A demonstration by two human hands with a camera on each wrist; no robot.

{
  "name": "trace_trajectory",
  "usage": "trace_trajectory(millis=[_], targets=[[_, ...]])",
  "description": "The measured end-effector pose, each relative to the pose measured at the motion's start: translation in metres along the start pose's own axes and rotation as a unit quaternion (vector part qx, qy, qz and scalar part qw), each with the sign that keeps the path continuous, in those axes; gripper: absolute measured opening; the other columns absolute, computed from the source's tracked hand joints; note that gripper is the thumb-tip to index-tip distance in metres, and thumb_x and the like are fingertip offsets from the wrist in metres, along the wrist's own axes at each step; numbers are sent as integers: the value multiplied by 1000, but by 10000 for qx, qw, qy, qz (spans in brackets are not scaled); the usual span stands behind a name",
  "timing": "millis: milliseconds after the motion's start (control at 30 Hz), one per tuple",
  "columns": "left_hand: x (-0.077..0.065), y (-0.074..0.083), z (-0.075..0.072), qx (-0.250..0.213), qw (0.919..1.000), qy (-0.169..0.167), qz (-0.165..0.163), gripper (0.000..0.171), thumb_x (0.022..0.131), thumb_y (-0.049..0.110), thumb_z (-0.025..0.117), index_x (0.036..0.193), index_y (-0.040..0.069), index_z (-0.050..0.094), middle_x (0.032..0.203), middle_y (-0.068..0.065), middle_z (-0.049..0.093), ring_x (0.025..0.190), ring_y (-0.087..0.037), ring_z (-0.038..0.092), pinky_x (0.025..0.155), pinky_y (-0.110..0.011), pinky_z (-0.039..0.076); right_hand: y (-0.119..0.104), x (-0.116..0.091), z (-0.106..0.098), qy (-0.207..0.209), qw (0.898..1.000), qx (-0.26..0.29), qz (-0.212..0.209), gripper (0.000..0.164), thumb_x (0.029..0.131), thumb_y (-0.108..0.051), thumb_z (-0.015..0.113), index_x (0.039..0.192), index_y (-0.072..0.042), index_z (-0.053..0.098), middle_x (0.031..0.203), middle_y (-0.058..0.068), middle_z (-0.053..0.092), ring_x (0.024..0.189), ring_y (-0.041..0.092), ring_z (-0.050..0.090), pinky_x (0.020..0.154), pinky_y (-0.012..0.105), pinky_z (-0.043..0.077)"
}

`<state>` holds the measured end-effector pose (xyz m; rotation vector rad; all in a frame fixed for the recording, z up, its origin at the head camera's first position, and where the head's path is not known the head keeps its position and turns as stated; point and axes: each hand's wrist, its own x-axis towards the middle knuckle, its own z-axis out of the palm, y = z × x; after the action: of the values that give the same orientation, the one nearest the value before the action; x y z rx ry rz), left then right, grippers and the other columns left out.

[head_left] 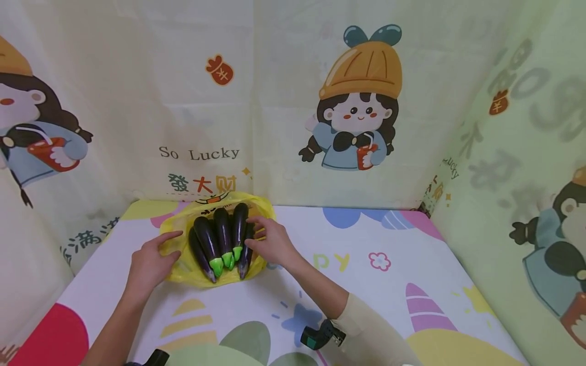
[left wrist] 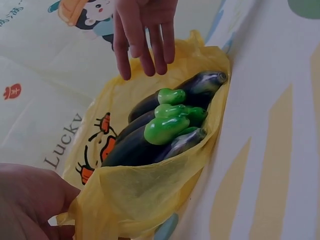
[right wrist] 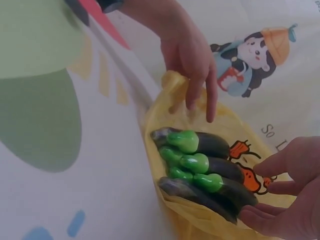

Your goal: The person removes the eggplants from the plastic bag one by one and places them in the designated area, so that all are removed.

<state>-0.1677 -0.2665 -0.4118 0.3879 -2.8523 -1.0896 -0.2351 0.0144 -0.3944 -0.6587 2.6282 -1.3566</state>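
Eggplants [head_left: 207, 239], at least 5 visible: long, slim, glossy, dark purple to near black. 3 upper ones side by side, smooth bright green caps [head_left: 216, 267] toward the person; more green shows among and under them. 2 outer ones, 1 per side, have duller, paler purple-gray ends pointing the same way. All lie in a yellow plastic bag [head_left: 183, 272], thin, crinkled, partly see-through, mouth spread wide, resting on the printed tabletop [head_left: 357, 300] near the back wall. Orange-and-black cartoon print [left wrist: 97, 147] shows on the bag's far side. Left hand [head_left: 148, 262] at the bag's left rim, thumb and fingers spread apart. Right hand [head_left: 276, 244] over the right rim beside the outermost eggplant, fingers loosely extended; cannot tell if it touches.
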Motion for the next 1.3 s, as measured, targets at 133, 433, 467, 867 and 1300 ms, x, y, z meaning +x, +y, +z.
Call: trace_trajectory(millis=[133,433,467,867,1300], targets=[[1,-2,0,-77,9999,-86,-91,54,98,17,61,151,7,54,150,-38,44,72,-29,52,59,-34,43,1,6,4,7,9999,17,140,49,95,-16,75,142,-12,62,127,18,66,108,27,70,86,36,61],[3,-8,-7,-208,9986,-486,25,57,101,24,60,154,8,50,148,-36,45,91,-34,52,66,-33,43,8,22,13,71,9993,159,329,49,94,-12,76,141,-16,63,122,15,66,108,25,70,77,29,61],[3,-8,-8,-277,9980,-566,0,58,101,24,60,155,8,49,149,-36,44,95,-36,51,67,-34,43,9,24,13,70,9992,190,342,49,94,-12,76,141,-16,63,121,15,66,107,25,70,77,29,61],[4,-7,-11,-418,9971,-638,16,60,99,17,60,156,5,47,146,-35,44,105,-40,46,66,-33,43,15,36,12,26,9981,351,501,49,93,-15,78,140,-21,64,124,15,67,105,24,69,80,33,60],[4,-8,-12,-608,9952,-735,208,59,99,14,62,155,5,48,140,-30,47,101,-35,47,62,-31,42,5,49,13,-172,9967,343,721,54,89,-18,82,140,-22,65,125,14,67,107,25,65,82,36,59]])
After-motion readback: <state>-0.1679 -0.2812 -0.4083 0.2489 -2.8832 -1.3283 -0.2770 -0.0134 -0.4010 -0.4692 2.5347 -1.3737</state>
